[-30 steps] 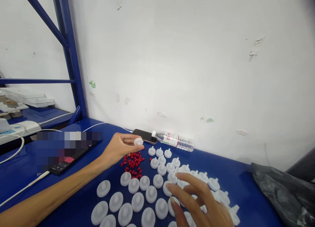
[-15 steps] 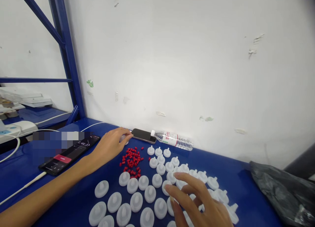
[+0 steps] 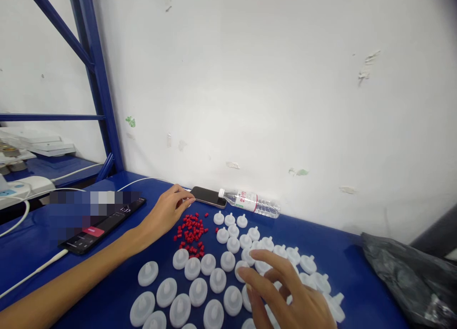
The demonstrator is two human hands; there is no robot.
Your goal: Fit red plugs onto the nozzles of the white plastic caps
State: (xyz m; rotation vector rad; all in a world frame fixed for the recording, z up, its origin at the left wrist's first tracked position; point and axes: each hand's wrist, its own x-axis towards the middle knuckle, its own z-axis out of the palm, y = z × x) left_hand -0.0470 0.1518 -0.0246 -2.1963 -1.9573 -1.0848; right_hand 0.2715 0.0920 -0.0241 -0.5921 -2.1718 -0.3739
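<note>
left hand [image 3: 164, 214] by red pellets [image 3: 192, 232] | right hand [image 3: 285, 291] on white caps [image 3: 214, 281]

A phone [image 3: 209, 196] and a water bottle [image 3: 250, 203] lie by the wall at the back of the blue tabletop [image 3: 357, 281]. Another phone [image 3: 103, 224] lies at left with a white cable [image 3: 34, 274]. A black bag [image 3: 410, 276] sits at right.

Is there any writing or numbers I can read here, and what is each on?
"37": end of a timer readout on the black phone; the digits before it are pixelated.
Water bottle label: red print, too small to read.
Power strip: markings too blurred to read.
</note>
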